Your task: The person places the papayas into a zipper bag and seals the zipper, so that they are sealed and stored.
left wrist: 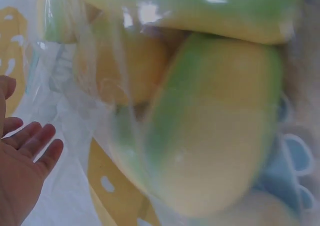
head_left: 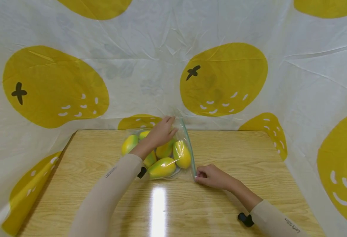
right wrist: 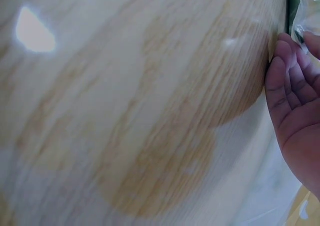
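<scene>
A clear zip bag [head_left: 177, 122] lies on the wooden table [head_left: 244, 154] with several yellow-green mangoes [head_left: 163, 167] inside. My left hand [head_left: 162, 131] rests flat on top of the bag near its far end, fingers straight. In the left wrist view those fingers [left wrist: 31, 147] spread beside a large mango [left wrist: 215, 136] seen through the plastic. My right hand [head_left: 198, 177] pinches the near corner of the bag's green zip edge [head_left: 190, 148]. From the right wrist view, the curled fingers [right wrist: 292, 80] meet the plastic corner [right wrist: 302, 15] over the table [right wrist: 125, 110].
A white cloth printed with big yellow fruit [head_left: 224, 79] hangs behind the table and down both sides. Bare wood with a light glare [head_left: 158, 204] lies between the bag and the near edge. A black strap [head_left: 245, 219] sits on my right wrist.
</scene>
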Demonstrator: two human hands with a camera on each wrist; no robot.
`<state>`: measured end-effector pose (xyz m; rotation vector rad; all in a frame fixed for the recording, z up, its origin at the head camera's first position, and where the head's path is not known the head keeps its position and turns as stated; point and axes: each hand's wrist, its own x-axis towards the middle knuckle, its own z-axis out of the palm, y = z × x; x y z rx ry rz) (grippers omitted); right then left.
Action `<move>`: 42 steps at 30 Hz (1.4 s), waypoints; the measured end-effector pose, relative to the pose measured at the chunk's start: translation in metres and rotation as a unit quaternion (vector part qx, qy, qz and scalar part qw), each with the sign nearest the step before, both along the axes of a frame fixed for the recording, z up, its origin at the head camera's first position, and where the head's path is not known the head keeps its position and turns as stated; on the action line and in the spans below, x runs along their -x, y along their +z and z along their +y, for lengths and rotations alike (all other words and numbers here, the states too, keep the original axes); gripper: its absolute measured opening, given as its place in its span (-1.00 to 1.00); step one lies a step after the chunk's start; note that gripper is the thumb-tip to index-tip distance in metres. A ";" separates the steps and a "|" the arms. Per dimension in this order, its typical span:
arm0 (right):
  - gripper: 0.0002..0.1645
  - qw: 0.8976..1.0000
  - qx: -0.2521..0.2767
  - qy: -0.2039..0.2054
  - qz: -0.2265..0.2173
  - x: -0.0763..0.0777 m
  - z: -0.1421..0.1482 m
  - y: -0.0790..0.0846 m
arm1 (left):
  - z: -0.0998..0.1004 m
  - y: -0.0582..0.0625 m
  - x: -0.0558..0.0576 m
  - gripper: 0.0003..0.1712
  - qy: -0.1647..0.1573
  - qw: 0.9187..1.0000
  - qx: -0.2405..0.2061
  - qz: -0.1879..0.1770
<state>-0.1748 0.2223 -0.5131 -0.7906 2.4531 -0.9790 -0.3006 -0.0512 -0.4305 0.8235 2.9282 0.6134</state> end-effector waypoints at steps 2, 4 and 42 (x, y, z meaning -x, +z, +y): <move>-0.80 1.000 -0.001 -0.009 -0.005 0.002 0.002 0.000 | -0.011 -0.002 -0.004 -0.22 0.012 1.000 -0.013 -0.012; -0.83 1.000 -0.005 -0.024 0.000 0.005 0.005 0.000 | -0.024 -0.004 -0.009 -0.21 0.023 0.999 -0.021 -0.015; -0.02 0.992 0.004 -0.114 0.057 0.056 -0.050 0.018 | -0.158 -0.089 -0.086 0.13 0.139 0.973 -0.175 -0.061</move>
